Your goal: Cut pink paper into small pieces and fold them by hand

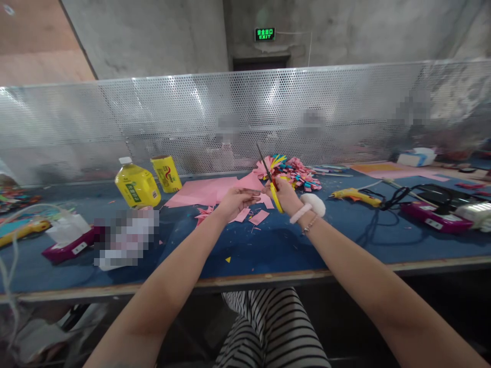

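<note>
My left hand (235, 203) is closed in a pinch over the middle of the table, on what looks like a small piece of paper seen nearly edge-on. Close by on the right, my right hand (287, 195) is wrapped around yellow-handled scissors (275, 198), their blades pointing up and away from me. Its fingertips come near the pinched piece; whether they touch it I cannot tell. Cut pink paper pieces (259, 217) lie just below the hands. Behind them spread larger pink paper sheets (207, 190) and a heap of pink, blue and yellow fringed paper flowers (301, 174).
At the left stand a yellow jug (137, 185) and a yellow box (166, 174), with a purple power strip (72, 248) nearer. On the right lie a yellow glue gun (356, 196) and another purple power strip (435, 219). A perforated metal screen (172, 117) closes off the back.
</note>
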The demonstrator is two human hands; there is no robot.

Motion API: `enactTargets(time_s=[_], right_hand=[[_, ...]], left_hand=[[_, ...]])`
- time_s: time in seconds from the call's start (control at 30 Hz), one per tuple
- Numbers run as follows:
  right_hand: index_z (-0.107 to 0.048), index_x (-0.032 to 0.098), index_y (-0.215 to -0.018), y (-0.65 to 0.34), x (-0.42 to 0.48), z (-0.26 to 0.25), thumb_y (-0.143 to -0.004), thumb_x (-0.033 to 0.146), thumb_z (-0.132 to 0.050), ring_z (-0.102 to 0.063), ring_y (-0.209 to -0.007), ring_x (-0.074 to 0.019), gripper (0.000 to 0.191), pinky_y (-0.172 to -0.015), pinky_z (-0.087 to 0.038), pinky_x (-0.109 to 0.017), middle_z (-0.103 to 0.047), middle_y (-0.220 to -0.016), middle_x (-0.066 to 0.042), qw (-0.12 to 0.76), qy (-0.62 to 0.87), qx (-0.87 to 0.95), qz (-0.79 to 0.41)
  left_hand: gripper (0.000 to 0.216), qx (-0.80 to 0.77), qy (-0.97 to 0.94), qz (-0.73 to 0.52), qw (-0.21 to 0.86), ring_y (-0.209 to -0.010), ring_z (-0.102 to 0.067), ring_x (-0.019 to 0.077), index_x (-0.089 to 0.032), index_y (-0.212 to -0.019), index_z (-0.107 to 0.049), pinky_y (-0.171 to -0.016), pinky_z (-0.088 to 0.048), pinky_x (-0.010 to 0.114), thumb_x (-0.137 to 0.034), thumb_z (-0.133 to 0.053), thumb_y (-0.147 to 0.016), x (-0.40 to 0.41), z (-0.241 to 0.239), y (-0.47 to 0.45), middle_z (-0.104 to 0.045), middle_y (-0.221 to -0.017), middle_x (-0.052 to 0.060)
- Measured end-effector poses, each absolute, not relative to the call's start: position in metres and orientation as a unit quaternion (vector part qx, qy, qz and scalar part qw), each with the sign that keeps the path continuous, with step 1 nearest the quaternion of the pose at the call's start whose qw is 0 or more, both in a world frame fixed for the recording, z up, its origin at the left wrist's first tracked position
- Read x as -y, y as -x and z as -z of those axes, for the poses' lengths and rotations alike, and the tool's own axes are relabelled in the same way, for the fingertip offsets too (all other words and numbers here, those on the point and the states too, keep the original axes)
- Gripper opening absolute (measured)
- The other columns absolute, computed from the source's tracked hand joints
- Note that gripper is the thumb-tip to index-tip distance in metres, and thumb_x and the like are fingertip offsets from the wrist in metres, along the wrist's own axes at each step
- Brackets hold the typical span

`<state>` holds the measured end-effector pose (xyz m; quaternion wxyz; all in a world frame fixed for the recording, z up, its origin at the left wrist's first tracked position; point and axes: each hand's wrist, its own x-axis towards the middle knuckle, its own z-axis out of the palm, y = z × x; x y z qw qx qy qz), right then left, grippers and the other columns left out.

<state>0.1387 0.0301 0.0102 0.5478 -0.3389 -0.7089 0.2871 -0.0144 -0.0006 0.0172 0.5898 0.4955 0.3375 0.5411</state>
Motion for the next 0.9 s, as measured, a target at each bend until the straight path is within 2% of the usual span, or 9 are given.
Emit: enactTargets(time_s=[0.13,0.3,0.4,0.5,0.6,0.77,0.9], right_hand=[[-0.043,0.017,-0.069,-0.142,-0.028,-0.014,-0.053,0.033,-0.064,-0.042,-0.056,-0.0091,0.031,-0.055,-0.036,-0.024,-0.047,-0.064,0.002,0.553,0.316,0.711,-0.298],[-0.041,0.018,-0.064,-0.147,-0.02,-0.016,-0.057,0.024,-0.059,-0.038,-0.055,-0.0085,0.021,-0.051,-0.033,-0.022,-0.045,-0.061,0.003,0.505,0.317,0.764,-0.248],[-0.04,0.018,-0.062,-0.148,-0.019,-0.013,-0.056,0.017,-0.056,-0.034,-0.053,-0.0081,0.017,-0.048,-0.029,-0.021,-0.042,-0.057,0.004,0.494,0.328,0.785,-0.178],[-0.043,0.017,-0.064,-0.147,-0.019,-0.012,-0.059,0.016,-0.053,-0.035,-0.052,-0.0082,0.011,-0.048,-0.029,-0.021,-0.04,-0.056,0.004,0.502,0.336,0.78,-0.164],[-0.044,0.017,-0.066,-0.144,-0.018,-0.013,-0.062,0.02,-0.052,-0.038,-0.052,-0.0087,0.009,-0.048,-0.032,-0.021,-0.044,-0.058,0.003,0.508,0.348,0.765,-0.189],[-0.044,0.018,-0.069,-0.143,-0.021,-0.011,-0.063,0.029,-0.059,-0.044,-0.05,-0.0091,0.019,-0.046,-0.038,-0.022,-0.048,-0.06,0.002,0.516,0.348,0.737,-0.266],[-0.043,0.018,-0.071,-0.143,-0.023,-0.01,-0.065,0.035,-0.059,-0.044,-0.043,-0.0073,0.023,-0.041,-0.035,-0.021,-0.045,-0.051,0.005,0.516,0.315,0.716,-0.349]], left_hand=[[0.016,-0.346,-0.414,-0.525,0.658,-0.068,-0.063,0.0143,-0.015,-0.069,-0.056,-0.068,-0.05,0.026,-0.02,-0.044,-0.077,-0.006,-0.02,0.021,-0.066,-0.066,0.009],[0.026,-0.352,-0.446,-0.414,0.711,-0.06,-0.061,0.0145,-0.011,-0.078,-0.063,-0.056,-0.048,0.024,-0.033,-0.049,-0.075,-0.006,-0.02,0.028,-0.066,-0.072,0.013],[0.017,-0.354,-0.505,-0.411,0.672,-0.058,-0.059,0.011,-0.014,-0.081,-0.065,-0.057,-0.047,0.022,-0.018,-0.062,-0.064,-0.002,-0.016,0.025,-0.066,-0.074,0.008],[0.013,-0.368,-0.517,-0.437,0.638,-0.055,-0.057,0.0095,-0.012,-0.068,-0.064,-0.055,-0.045,0.021,-0.012,-0.068,-0.056,0.0,-0.013,0.018,-0.063,-0.063,0.005],[0.012,-0.368,-0.513,-0.48,0.61,-0.054,-0.055,0.0085,-0.012,-0.061,-0.063,-0.055,-0.044,0.021,-0.01,-0.069,-0.052,0.001,-0.013,0.013,-0.061,-0.057,0.002],[0.01,-0.36,-0.512,-0.539,0.564,-0.054,-0.053,0.007,-0.012,-0.06,-0.062,-0.056,-0.042,0.02,-0.012,-0.068,-0.052,0.002,-0.016,0.012,-0.06,-0.057,0.0],[0.011,-0.347,-0.516,-0.561,0.547,-0.056,-0.053,0.0071,-0.012,-0.061,-0.061,-0.061,-0.041,0.022,-0.014,-0.068,-0.052,0.001,-0.015,0.012,-0.06,-0.058,-0.001]])
